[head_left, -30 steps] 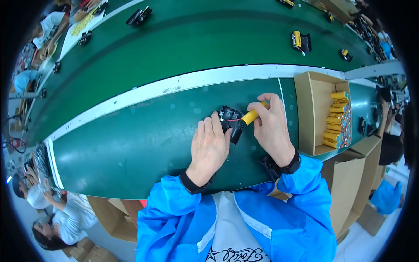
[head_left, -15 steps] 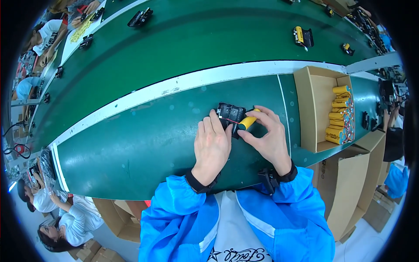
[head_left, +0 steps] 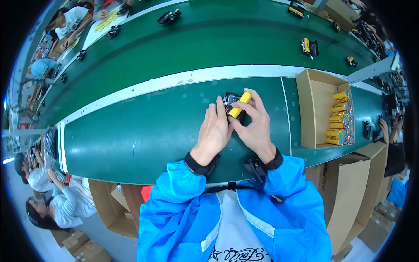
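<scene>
A yellow cylindrical battery (head_left: 236, 112) is pinched between the thumb and fingers of my right hand (head_left: 256, 130), slanting over the right part of a black plastic housing (head_left: 231, 97). My left hand (head_left: 213, 133) steadies that housing at its left and near sides, with fingers fairly straight against it. A short red wire shows by the left fingertips. Much of the housing is hidden under the battery and my fingers, so whether the battery rests in it I cannot tell.
At right, an open cardboard box (head_left: 309, 109) holds several yellow batteries (head_left: 339, 118) with wires. Beyond the white rail (head_left: 183, 80), a green belt (head_left: 209, 48) carries black housings, some with yellow batteries. A larger carton (head_left: 347, 192) stands at lower right. Co-workers sit at left.
My right hand has brought the battery left and turned it more upright over the housing. My left hand has shifted slightly right and nearer the right one. The whole view has shifted a little.
</scene>
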Demonstrator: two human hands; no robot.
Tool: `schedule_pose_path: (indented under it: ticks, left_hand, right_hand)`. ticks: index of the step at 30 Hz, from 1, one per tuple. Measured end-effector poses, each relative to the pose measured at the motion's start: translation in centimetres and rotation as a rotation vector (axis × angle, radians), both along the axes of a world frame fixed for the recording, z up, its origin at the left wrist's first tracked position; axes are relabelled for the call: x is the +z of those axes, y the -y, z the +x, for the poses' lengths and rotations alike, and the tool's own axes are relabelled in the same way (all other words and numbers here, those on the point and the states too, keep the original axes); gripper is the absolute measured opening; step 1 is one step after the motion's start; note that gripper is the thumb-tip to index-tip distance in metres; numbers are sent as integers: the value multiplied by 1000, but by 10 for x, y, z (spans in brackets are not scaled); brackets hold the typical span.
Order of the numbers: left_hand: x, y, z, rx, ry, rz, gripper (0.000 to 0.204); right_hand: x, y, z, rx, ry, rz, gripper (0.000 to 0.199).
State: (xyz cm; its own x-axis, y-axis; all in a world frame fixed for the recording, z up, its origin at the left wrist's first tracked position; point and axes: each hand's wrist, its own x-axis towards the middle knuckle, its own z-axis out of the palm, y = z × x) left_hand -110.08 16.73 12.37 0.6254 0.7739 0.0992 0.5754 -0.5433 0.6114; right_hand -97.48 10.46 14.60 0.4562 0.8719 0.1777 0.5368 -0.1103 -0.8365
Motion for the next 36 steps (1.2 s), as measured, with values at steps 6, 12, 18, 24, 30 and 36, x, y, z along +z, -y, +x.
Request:
schedule_pose_path:
  ticks: [6, 12, 18, 24, 30, 36]
  left_hand:
    - [9, 0, -23, -150, 195, -66, 58]
    - [15, 11, -21, -154, 54, 166, 51]
    - [19, 13, -16, -208, -45, 204, 46]
    - [24, 5, -18, -233, 78, 157, 34]
    - [35, -7, -15, -265, 39, 179, 27]
    - [36, -9, -21, -263, 55, 85, 27]
  right_hand:
    - [-13, 7, 10, 91, 284, -4, 35]
    - [-5, 9, 11, 85, 210, -27, 48]
    - [-24, 19, 21, 87, 98, 155, 59]
    - [-3, 18, 24, 156, 283, 36, 63]
    - [-1, 5, 30, 249, 359, -3, 64]
    - [21, 1, 31, 356, 286, -125, 70]
